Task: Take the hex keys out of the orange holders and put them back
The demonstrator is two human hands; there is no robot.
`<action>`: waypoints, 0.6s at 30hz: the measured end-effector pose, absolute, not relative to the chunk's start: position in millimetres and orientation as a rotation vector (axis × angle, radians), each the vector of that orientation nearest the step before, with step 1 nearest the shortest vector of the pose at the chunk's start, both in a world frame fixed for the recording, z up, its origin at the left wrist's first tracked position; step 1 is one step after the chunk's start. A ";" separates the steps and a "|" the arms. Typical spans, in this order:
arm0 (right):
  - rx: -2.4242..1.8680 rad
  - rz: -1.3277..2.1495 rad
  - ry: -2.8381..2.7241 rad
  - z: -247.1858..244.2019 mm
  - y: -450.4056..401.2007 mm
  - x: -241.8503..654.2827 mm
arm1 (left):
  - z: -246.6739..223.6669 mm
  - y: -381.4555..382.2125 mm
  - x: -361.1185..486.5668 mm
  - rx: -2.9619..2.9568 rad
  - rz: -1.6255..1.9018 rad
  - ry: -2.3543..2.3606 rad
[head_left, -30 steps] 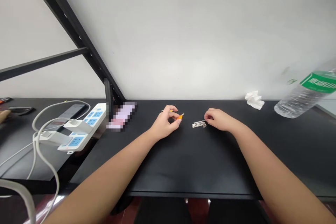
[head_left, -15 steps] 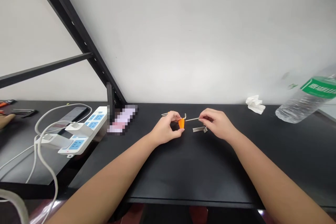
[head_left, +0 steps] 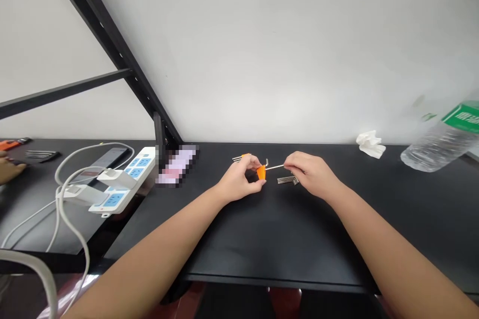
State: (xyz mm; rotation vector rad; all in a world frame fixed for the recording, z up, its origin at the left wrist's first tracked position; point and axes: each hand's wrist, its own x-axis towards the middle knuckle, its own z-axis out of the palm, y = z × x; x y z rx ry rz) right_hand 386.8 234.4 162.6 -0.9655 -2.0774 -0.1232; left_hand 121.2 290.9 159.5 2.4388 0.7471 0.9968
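My left hand (head_left: 241, 179) pinches an orange hex key holder (head_left: 261, 173) between thumb and fingers. A short bent metal end (head_left: 267, 162) shows just above the holder. In the fingertips of my right hand (head_left: 309, 172) is a thin silver hex key (head_left: 276, 167), held almost level. Its far end meets or lies right by the holder; I cannot tell whether it is inserted. Below, several loose L-shaped hex keys (head_left: 287, 180) lie side by side on the black table (head_left: 284, 239). Behind my left hand, more key ends (head_left: 237, 159) and an orange piece are partly hidden.
To the left are a white power strip (head_left: 125, 179) with plugged-in chargers and cables, a phone (head_left: 105, 162), and a black metal frame (head_left: 112, 40). Another person's hand (head_left: 9, 169) is at the far left. A crumpled tissue (head_left: 370, 144) and a tilted plastic bottle (head_left: 436, 142) stand right.
The whole view has shifted slightly. My hands keep the same grip on holder and hex key, with little visible movement between them. More of the other person's hand shows at far left.
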 end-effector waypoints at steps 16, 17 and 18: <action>-0.963 -0.223 -2.189 157.9 231.8 374.0 | 158.0 284.5 124.2 2.417 0.933 0.657; -0.970 -0.184 -2.186 156.0 232.3 371.6 | 158.3 283.2 124.8 2.410 0.924 0.647; -0.972 -0.154 -2.186 153.9 232.9 369.1 | 158.5 282.2 125.4 2.396 0.913 0.635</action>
